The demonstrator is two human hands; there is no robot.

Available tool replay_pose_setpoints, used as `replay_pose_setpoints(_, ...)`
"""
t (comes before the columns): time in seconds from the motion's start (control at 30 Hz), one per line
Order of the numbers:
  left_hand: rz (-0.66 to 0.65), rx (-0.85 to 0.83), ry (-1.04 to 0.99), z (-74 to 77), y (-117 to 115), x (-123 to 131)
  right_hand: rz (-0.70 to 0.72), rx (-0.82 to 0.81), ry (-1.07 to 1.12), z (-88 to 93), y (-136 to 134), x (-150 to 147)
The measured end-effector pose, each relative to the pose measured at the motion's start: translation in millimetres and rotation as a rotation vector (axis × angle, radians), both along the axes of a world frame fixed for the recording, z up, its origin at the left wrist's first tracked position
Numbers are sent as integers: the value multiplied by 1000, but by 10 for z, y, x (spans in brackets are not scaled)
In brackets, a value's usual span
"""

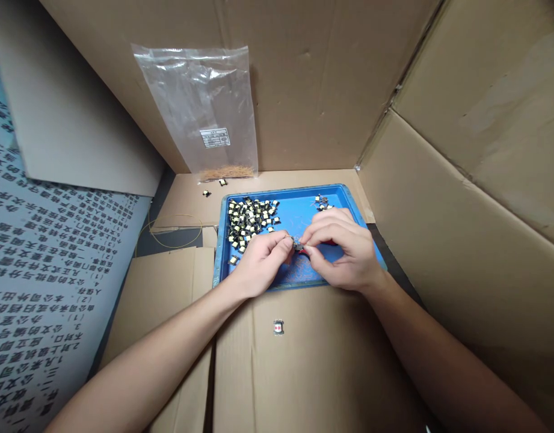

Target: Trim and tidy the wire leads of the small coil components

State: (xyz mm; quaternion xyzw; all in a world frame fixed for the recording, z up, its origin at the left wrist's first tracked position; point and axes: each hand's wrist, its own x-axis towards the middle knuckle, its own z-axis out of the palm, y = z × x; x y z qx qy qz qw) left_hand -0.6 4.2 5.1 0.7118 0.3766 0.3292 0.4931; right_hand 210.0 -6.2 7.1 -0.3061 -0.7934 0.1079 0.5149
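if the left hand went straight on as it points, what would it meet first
Probably the right hand, just beyond the small part between it and the left hand, though depth is hard to judge.

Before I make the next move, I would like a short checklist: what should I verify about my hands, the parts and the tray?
1. Left hand holds the small part: ok, at its fingertips.
2. Right hand also grips it: cannot tell; its fingertips are right beside it.
3. Red item free of the right hand: cannot tell; the fingers partly cover it.
4. All parts inside the blue tray: not ok; one loose part lies on the near side, two more beyond the far left corner.
5. Plastic bag outside the tray: ok, behind it.
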Motion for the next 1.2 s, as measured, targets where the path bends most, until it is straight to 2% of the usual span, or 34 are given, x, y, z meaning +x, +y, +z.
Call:
replay_pose_setpoints(0.13,-11,6,-6,-2,-3,-3,0,-225,116,30,-37,-37)
replay_pose_setpoints(0.3,-55,6,-70,-6,-12,-12,160,-628,377,36,-38,-74)
replay_pose_setpoints(0.43,-80,22,-97,4,-14,-20,267,-752,478,46,-8,-82)
replay_pose_setpoints(0.57,-95,20,-149,14,-18,-17,340,-854,481,60,10,-70)
replay_pose_setpoints(0.73,-88,18,-202,9,-21,-7,339,-867,424,48,0,-42)
replay_pose_setpoints(1.2,-42,21,-97,21,-24,1,312,-669,250,38,5,32)
